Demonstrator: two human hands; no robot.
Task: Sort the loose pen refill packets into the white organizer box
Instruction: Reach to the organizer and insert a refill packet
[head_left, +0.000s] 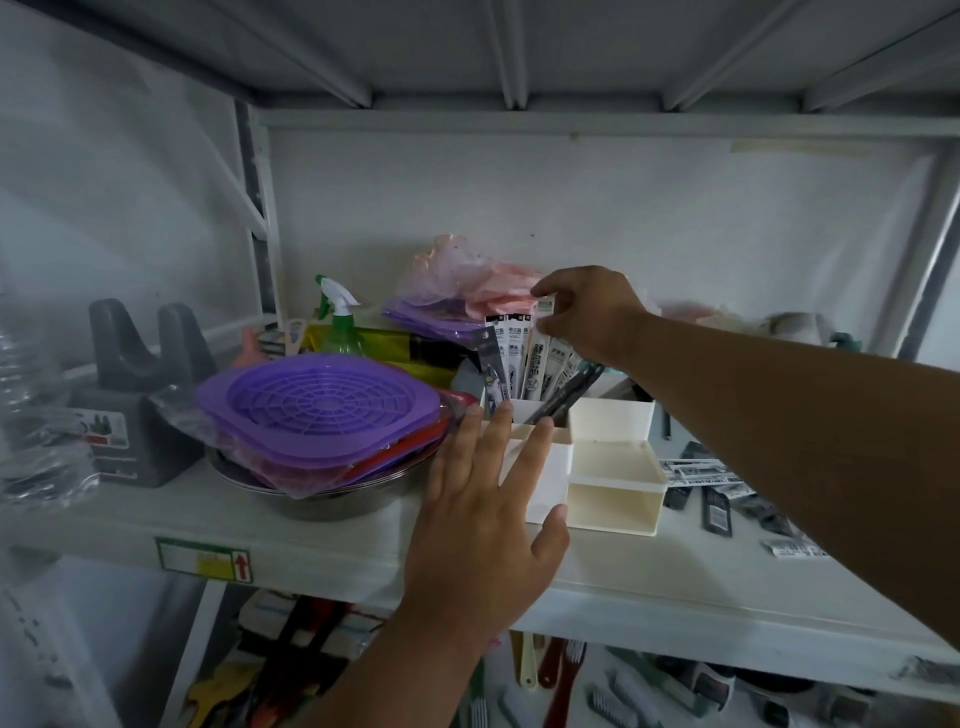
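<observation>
On the white shelf (311, 525), going from the left, a grey stand (137, 395) sits beside a steel bowl (322, 501) stacked with purple plastic trays (317, 410), and a green spray bottle (340, 322) stands behind them. Next comes my left hand (485, 525), flat and relaxed, its fingers (493, 441) spread and laid against the left side of the white organizer box (613, 483) to steady it, gripping nothing. The box stands near the shelf's front edge; its rear left compartment already holds a fan of upright refill packets (511, 358), while the front right compartments look bare. Above that fan my right hand (587, 317) reaches across from the right, and its thumb and forefinger pinch the top of one packet (545, 306), which stands among the others with its lower end in or just above the compartment; I cannot tell whether it has bottomed out. I judge I am in the middle of seating this packet. Further right, beyond the box and partly behind my forearm, several loose packets (727, 493) lie scattered flat on the shelf, so the sorting is only partly done. The next move calls for easing this packet down until it rests among its neighbours, releasing the pinch, then reaching right for another loose one while my left hand keeps the box from sliding.
</observation>
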